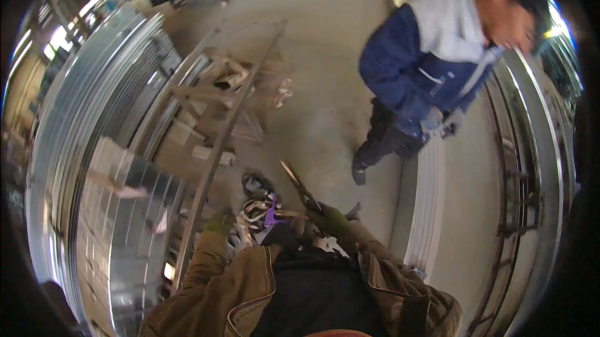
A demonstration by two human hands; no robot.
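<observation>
My right hand [329,220], in a dark green glove, is closed around a long thin tool [295,179] that points up and to the left. Its tip looks yellowish, and blur hides its exact kind. My left hand [220,222], also gloved in green, is beside a long metal rail [214,165]; its fingers are smeared and I cannot tell what they do. Between my hands, low down, lies a jumble with pale looped straps or cords [253,210] and a purple piece [271,211].
Stacked shiny metal profiles [81,105] rise along the left. A co-worker [419,68] in a blue and grey jacket and gloves stands at right on the concrete floor [312,80]. Beside that person run long pale profiles [425,212] and a dark rack [519,199]. Scraps [228,74] lie beyond the rail.
</observation>
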